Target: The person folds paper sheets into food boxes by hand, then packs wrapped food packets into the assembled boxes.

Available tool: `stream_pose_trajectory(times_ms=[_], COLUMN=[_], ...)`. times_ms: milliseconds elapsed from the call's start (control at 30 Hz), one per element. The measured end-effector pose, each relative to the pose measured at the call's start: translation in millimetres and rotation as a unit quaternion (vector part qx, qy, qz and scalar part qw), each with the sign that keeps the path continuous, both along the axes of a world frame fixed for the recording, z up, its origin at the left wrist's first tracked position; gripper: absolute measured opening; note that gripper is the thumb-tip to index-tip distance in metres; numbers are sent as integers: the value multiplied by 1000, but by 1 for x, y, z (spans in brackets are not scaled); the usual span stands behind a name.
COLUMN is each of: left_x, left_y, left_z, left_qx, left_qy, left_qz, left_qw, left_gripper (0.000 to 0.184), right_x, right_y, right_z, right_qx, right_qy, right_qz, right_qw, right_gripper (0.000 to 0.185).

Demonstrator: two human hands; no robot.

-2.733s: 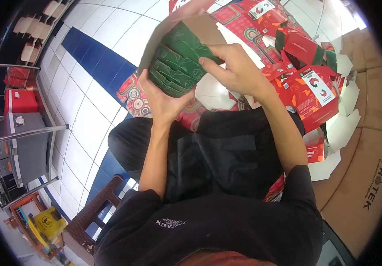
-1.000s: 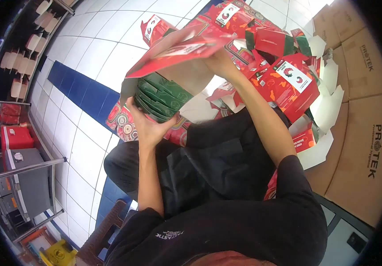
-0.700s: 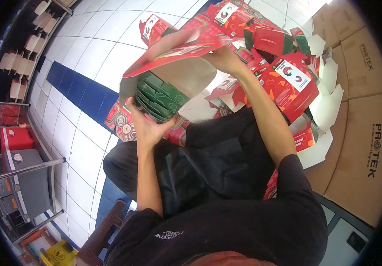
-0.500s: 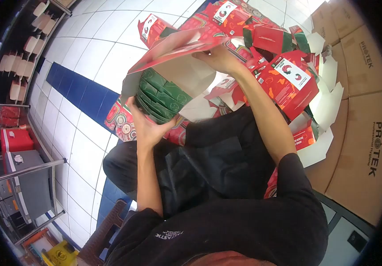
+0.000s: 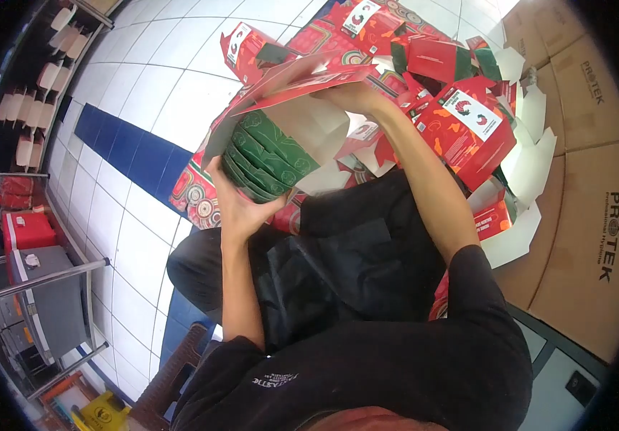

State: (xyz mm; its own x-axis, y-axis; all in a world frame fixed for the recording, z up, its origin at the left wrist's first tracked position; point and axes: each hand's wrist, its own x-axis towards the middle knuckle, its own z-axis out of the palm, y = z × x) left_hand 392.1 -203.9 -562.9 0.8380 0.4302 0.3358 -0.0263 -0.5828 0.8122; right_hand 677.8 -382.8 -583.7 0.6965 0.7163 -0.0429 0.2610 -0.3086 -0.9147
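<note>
Above my lap is a stack of nested cardboard boxes, their overlapping green sides facing me and pale inner faces showing at the upper right. My left hand wraps around the stack's lower end, thumb on the near side. At the upper edge, my right hand grips the red panels, its fingertips partly hidden behind the card. More red printed boxes lie loosely heaped to the right of my right forearm. Beyond the stack stands another red box with a white label.
Red patterned cloth lies under the boxes. Large brown cartons marked PROTEK line the right side. At left stand a metal rack with grey and red bins, and a shelf of pale folded cartons. A brown stool is at lower left.
The red panels at the top of the stack have tilted down slightly toward me under my right hand. My left hand keeps its hold in nearly the same place.
</note>
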Motion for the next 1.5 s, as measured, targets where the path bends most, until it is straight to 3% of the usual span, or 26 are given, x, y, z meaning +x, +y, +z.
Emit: stream_pose_trajectory(times_ms=[100,167,233,333,367,600,700,767,867,900,1000,1167,1367,1500], left_x=[2,2,5,8,9,3,7,12,16,16,17,17,18,16], left_y=[5,4,1,3,2,6,0,-5,0,1,0,-1,-3,-1], left_z=[-10,-10,-3,-5,-2,-6,2,3,-6,-8,-11,-10,-9,-10], left_qx=[-42,-7,26,5,-33,-19,-6,30,122,122,133,139,132,129], left_qy=[-11,-3,-1,-10,-35,-34,-11,2,23,25,43,35,49,49], left_qz=[-33,-20,-2,24,4,-5,12,46,64,68,92,69,72,78], left_qw=[999,1000,1000,1000,999,999,1000,998,990,990,986,987,987,987], left_gripper=[131,130,126,126,126,125,121,115,123,123,123,123,121,121], right_x=[5,9,5,-10,-11,4,3,-9,-32,-52,-80,-82,-91,-97], right_y=[-6,-11,-10,-2,2,5,6,11,18,23,38,39,42,49], right_z=[9,1,1,30,24,-8,-3,6,33,48,49,46,40,33], right_qx=[-69,-82,95,63,75,118,80,-52,24,118,135,80,140,174], right_qy=[-10,-26,17,16,-56,-9,-51,-204,-123,-33,-11,-46,-41,-107], right_qz=[1,22,-25,-100,-104,-66,-58,-142,-71,-3,81,82,96,75], right_qw=[998,996,995,993,990,991,994,967,990,992,987,992,985,976], right_gripper=[52,53,49,42,38,41,40,43,46,41,37,33,32,30])
